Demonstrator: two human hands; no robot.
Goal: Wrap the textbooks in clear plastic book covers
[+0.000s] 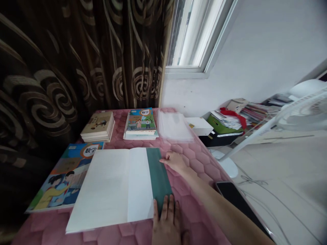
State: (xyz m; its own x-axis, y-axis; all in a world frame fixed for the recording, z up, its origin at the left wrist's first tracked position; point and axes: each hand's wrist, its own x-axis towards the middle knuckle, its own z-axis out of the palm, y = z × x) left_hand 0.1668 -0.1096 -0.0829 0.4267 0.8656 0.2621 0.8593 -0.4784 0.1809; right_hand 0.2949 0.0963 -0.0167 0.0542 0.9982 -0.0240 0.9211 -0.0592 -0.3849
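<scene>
An open book [109,183] with blank white pages lies in front of me. Along its right side runs a green flap [158,173], beside a brighter white strip. My left hand [167,216] lies on the lower end of the flap, palm down with its fingers spread. At the flap's upper right edge is my right hand [175,161], its fingers curled and its thumb on the green surface; it seems to pinch that edge. A blue mathematics textbook [63,180] is partly covered by the open book's left side.
Behind stand a stack of tan books [98,124], a stack topped by another mathematics textbook [141,120], and clear plastic sheets [175,125]. A dark phone-like object [240,204] rests at the pink quilted surface's [112,234] right edge. A white fan [255,136] stands to the right.
</scene>
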